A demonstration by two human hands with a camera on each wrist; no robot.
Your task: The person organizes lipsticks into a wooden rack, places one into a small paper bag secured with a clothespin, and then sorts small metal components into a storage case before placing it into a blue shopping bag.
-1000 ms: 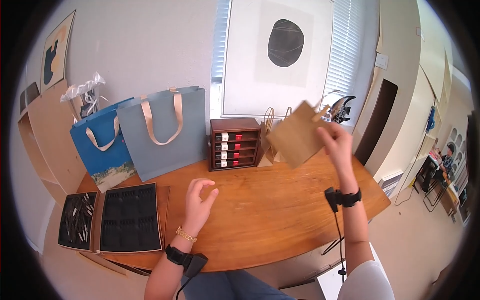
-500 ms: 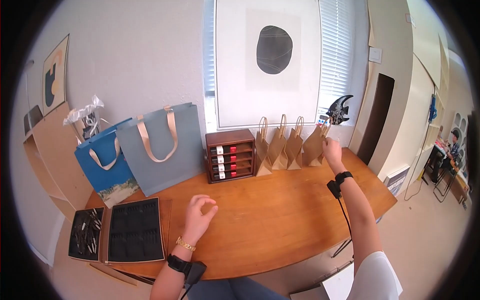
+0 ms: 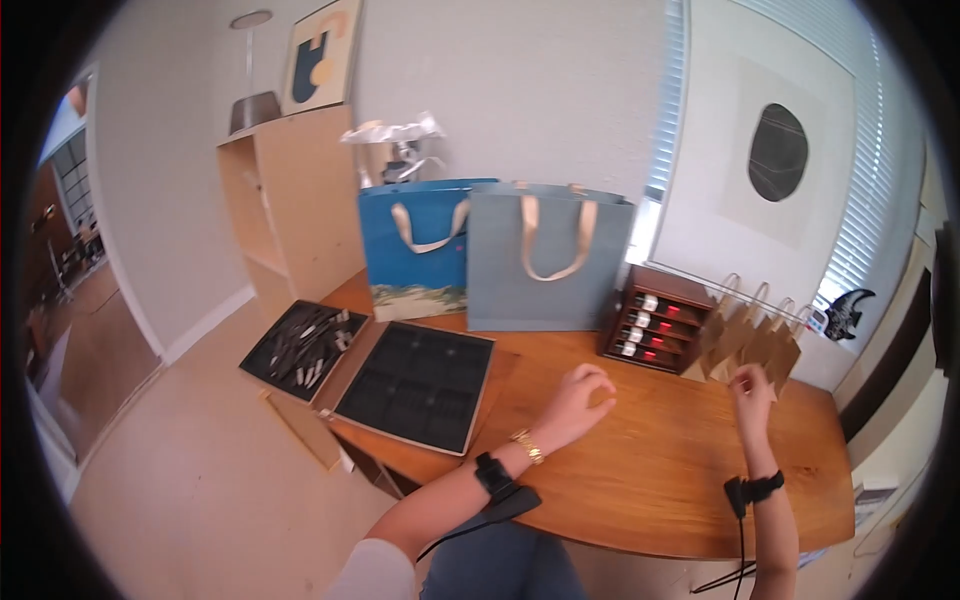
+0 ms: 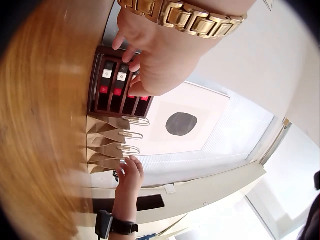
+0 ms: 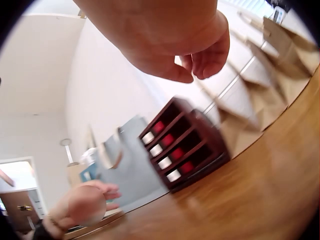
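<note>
My right hand point(image 3: 752, 392) holds nothing, its fingers loosely bent just in front of a row of several small brown paper bags point(image 3: 740, 338). In the right wrist view, the thumb and fingertips point(image 5: 210, 67) stand close together with no object between them. The bags stand upright with twisted handles raised, beside a dark wooden rack point(image 3: 682, 288) of small red, white and black boxes. Over the middle of the table hovers my left hand point(image 3: 575, 408), its fingers relaxed and nothing in its grasp. The left wrist view shows this hand point(image 4: 155, 62) overlapping the rack.
A grey gift bag point(image 3: 550, 285) and a blue gift bag point(image 3: 420, 270) stand at the table's back. On the left lies an opened black-lined case point(image 3: 415, 390), with a heap of dark slim pieces point(image 3: 300, 345) in one half. A fish ornament point(image 3: 850, 312) stands far right.
The right hand has set the brown paper bag at the end of the row, let go and drawn back. The head view has swung left. The left hand stays loosely raised.
</note>
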